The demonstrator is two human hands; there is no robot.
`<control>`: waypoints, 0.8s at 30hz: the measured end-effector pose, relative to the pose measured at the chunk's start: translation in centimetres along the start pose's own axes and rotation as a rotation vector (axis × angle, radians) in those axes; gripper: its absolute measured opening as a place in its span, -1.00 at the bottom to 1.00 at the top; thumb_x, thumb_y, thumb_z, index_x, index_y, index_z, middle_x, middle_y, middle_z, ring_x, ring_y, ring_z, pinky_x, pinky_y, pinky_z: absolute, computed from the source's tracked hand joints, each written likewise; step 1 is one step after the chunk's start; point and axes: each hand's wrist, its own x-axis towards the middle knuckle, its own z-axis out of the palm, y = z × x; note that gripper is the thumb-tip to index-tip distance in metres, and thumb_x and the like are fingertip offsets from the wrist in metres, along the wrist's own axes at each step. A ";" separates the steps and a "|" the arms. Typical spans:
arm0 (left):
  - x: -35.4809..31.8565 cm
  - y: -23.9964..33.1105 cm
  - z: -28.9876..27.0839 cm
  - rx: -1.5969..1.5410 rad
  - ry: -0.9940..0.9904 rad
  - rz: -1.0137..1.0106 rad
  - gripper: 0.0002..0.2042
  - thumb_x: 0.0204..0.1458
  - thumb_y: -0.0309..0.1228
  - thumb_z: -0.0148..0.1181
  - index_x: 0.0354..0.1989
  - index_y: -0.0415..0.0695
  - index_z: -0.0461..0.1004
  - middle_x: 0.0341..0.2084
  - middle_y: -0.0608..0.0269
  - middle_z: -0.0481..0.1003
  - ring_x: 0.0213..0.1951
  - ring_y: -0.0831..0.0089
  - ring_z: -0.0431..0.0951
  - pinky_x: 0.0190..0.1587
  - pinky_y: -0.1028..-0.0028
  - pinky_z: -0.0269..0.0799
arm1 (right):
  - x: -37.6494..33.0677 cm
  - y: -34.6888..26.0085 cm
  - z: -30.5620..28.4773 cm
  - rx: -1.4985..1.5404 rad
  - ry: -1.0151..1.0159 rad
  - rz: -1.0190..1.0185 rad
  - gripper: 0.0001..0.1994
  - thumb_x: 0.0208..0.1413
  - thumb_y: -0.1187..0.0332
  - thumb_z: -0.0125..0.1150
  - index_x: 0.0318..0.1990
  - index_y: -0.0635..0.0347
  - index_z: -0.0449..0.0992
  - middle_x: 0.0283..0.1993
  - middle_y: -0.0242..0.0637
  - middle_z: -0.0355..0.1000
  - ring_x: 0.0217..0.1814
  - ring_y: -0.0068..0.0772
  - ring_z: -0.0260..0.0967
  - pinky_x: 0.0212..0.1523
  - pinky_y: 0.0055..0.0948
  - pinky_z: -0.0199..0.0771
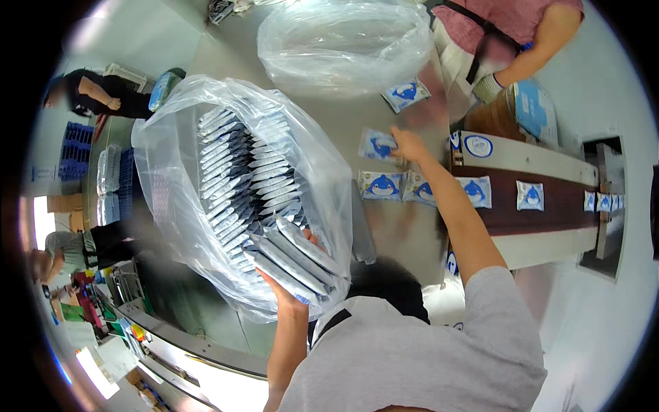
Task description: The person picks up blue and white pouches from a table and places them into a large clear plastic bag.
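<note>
My left hand (pixel 287 294) is closed around a short row of white-and-silver packets (pixel 292 259), inside the near end of a large clear plastic bag (pixel 165 182). Two long rows of similar packets (pixel 223 161) stand on edge in that bag. Over the metal table (pixel 336 123), my right hand (pixel 410 145) grips one packet with a blue whale print (pixel 376 143) by its right side. Just below it lie a flat whale packet (pixel 382 186) and another overlapping packet (pixel 419 187). One more packet (pixel 406 95) rests farther back, near a second clear bag (pixel 343 48).
A dark red conveyor belt (pixel 566 199) on the right carries several spaced whale packets. Across the table a co-worker's gloved hand (pixel 487 88) hangs beside a brown drum (pixel 495 118). Two other people stand at the far left near blue crates (pixel 77 142).
</note>
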 end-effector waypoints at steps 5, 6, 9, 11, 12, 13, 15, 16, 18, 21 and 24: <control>0.6 1.1 1.3 0.023 -0.101 0.144 -0.01 -0.22 0.39 0.01 0.32 -0.01 -0.05 0.25 -0.14 0.01 0.30 -0.01 -0.02 0.34 0.07 -0.20 | -2.6 -11.7 -7.3 0.543 0.602 0.050 -0.50 -0.11 0.31 0.28 0.04 0.14 0.32 -0.21 0.02 0.45 -0.29 0.01 0.44 -0.25 -0.16 0.40; 1.1 1.3 1.4 0.170 -0.126 0.197 -0.01 -0.20 0.40 -0.04 0.34 0.01 -0.10 0.30 -0.15 -0.12 0.33 -0.03 -0.12 0.35 0.07 -0.30 | -4.6 -15.1 -8.1 0.607 0.505 0.055 -0.51 -0.03 0.28 0.15 0.11 0.13 0.31 -0.19 -0.01 0.45 -0.20 0.04 0.42 -0.20 -0.11 0.36; 1.4 1.3 1.3 0.501 0.017 0.414 -0.02 -0.20 0.40 -0.02 0.28 -0.07 -0.02 0.23 -0.02 0.06 0.25 0.09 0.09 0.27 0.09 -0.03 | -11.2 -23.6 -10.2 0.862 -0.067 -0.388 -0.52 0.10 0.20 0.02 0.14 0.27 0.25 -0.11 0.06 0.38 -0.07 0.02 0.33 -0.06 -0.20 0.30; 0.9 2.4 0.3 0.709 0.130 0.495 -0.04 -0.22 0.36 0.07 0.24 -0.13 0.05 0.17 0.03 0.17 0.17 0.14 0.24 0.19 0.12 0.17 | -14.1 -26.9 -9.6 0.997 0.141 -0.551 -0.24 0.01 0.07 0.16 0.22 0.45 0.04 0.05 0.16 0.27 0.08 0.05 0.26 0.10 -0.32 0.23; -0.1 3.9 -0.8 0.812 0.155 0.492 -0.04 -0.24 0.33 0.12 0.22 -0.15 0.07 0.14 0.04 0.20 0.13 0.16 0.29 0.15 0.14 0.24 | -14.1 -27.8 -11.0 0.996 0.046 -0.554 -0.15 -0.05 0.03 0.22 0.23 0.48 -0.02 0.09 0.17 0.23 0.12 0.04 0.23 0.14 -0.34 0.20; -0.8 5.0 -1.9 0.912 0.187 0.492 -0.05 -0.25 0.30 0.17 0.20 -0.17 0.09 0.11 0.06 0.24 0.09 0.17 0.34 0.10 0.16 0.31 | -13.9 -28.6 -12.6 0.991 -0.055 -0.562 -0.06 -0.12 0.00 0.28 0.24 0.51 -0.07 0.14 0.17 0.19 0.16 0.03 0.21 0.18 -0.36 0.16; -1.5 6.1 -2.4 1.105 0.191 0.590 -0.01 -0.26 0.30 0.19 0.24 -0.18 0.04 0.13 0.05 0.21 0.10 0.14 0.31 0.08 0.17 0.31 | -12.8 -29.4 -12.0 1.038 -0.234 -0.533 0.06 -0.28 0.00 0.41 0.27 0.41 -0.12 0.18 0.08 0.18 0.19 -0.06 0.20 0.19 -0.36 0.17; -1.2 6.1 1.1 0.927 0.184 0.641 0.00 -0.23 0.30 0.15 0.27 -0.16 -0.01 0.18 0.05 0.14 0.16 0.13 0.24 0.13 0.16 0.22 | -11.7 -29.0 -8.5 1.104 -0.316 -0.494 0.10 -0.38 0.03 0.48 0.30 0.27 -0.11 0.17 -0.02 0.22 0.18 -0.15 0.21 0.16 -0.33 0.20; -1.0 7.3 4.1 0.761 0.154 0.750 -0.03 -0.14 0.26 0.10 0.33 -0.12 -0.12 0.26 0.07 -0.01 0.25 0.11 0.10 0.22 0.13 0.06 | -8.4 -30.3 -8.8 1.306 -0.667 -0.457 0.13 -0.50 0.14 0.55 0.31 0.15 -0.06 0.15 -0.15 0.27 0.15 -0.27 0.23 0.13 -0.33 0.23; -2.0 10.0 4.4 1.111 0.125 0.883 -0.29 0.11 0.00 -0.04 0.32 -0.15 -0.09 0.29 0.05 -0.04 0.27 0.06 0.05 0.24 0.09 0.02 | -3.5 -29.3 -6.8 0.902 -0.181 -0.188 0.07 -0.50 0.13 0.55 0.26 0.13 0.03 0.11 -0.12 0.30 0.12 -0.18 0.29 0.15 -0.27 0.21; -4.1 11.7 2.9 1.039 0.318 0.862 -0.58 0.14 -0.31 -0.03 0.12 -0.26 0.20 0.11 0.04 0.24 0.04 0.23 0.34 0.10 0.30 0.25 | -0.1 -28.7 -6.9 0.365 0.051 -0.333 -0.01 -0.49 0.16 0.52 0.20 0.15 0.08 0.00 -0.07 0.34 0.05 -0.17 0.33 0.06 -0.23 0.28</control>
